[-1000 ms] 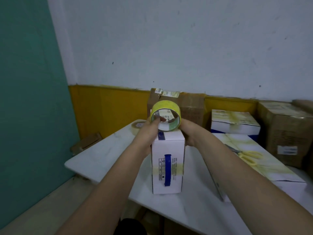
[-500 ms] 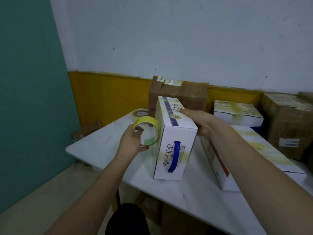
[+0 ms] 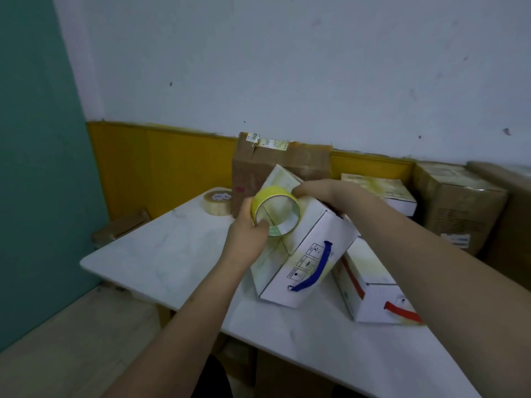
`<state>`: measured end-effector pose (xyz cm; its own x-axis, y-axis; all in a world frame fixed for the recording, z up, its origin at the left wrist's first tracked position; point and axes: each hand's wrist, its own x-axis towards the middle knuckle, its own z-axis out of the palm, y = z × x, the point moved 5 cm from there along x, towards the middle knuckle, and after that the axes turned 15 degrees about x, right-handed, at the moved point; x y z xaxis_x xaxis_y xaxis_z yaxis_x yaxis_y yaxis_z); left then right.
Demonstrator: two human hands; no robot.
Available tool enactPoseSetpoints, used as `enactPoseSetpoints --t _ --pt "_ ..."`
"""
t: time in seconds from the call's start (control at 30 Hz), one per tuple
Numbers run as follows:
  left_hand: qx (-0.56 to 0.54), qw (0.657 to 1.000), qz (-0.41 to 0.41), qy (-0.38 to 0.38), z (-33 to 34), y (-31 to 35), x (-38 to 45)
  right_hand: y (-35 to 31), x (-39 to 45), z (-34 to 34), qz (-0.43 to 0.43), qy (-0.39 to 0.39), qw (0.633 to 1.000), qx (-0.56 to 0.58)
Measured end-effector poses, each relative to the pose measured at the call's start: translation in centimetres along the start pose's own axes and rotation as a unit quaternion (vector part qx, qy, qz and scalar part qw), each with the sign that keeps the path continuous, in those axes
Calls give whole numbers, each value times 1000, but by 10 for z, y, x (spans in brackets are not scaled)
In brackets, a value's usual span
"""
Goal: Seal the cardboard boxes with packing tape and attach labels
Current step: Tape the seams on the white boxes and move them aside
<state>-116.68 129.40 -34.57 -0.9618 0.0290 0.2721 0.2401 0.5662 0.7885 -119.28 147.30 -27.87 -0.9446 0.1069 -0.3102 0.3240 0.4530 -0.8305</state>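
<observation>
- White counter [image 3: 161, 254] — carrying the boxes, with a spare clear tape roll [image 3: 217, 201] near its far edge.
- Brown carton [image 3: 283, 163] against the wall, flaps closed; contents hidden.
- Red-handled white box [image 3: 370, 288] lying just right of the tilted one, closed; contents unseen.
- Blue-handled white box [image 3: 304, 254] tipped on its lower edge, closed, propped by the right hand [image 3: 324, 193] on its upper side — likely to slide or topple if that grip loosens.
- Yellow tape roll [image 3: 275, 209] held against the box's upper face, left hand [image 3: 247, 234] curled round it; tape could crease or land crooked on the tilted face.
</observation>
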Motion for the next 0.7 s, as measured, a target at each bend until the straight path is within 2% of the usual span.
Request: enactPoseSetpoints --t 0.07,0.1,0.17,0.27,0.33,0.4,0.47,0.6,0.7 --pt "-84 987 -104 -88 29 -16 -4 11 6 -7 -8 5 999 51" --pt "-86 980 -134 -121 46 -27 -2 14 5 -9 -12 6 998 68" --pt "-83 981 -106 -142 50 -19 -4 20 2 -12 -24 14 995 100" --pt "-31 998 -35 -52 18 -4 10 40 0 -26 -23 22 986 164" --pt "21 1000 -3 -8 -5 -16 15 52 2 -37 -27 27 976 215" --pt "90 996 -6 -18 -18 -33 13 60 6 -43 -26 35 969 244" --pt "96 994 -36 -38 -22 -39 7 68 13 -39 -25 21 961 275" --pt "158 987 25 19 -41 -34 5 75 21 -32 -41 19 948 316" --pt "271 959 40 70 -64 -53 2 80 32 -34 -47 26 937 346"
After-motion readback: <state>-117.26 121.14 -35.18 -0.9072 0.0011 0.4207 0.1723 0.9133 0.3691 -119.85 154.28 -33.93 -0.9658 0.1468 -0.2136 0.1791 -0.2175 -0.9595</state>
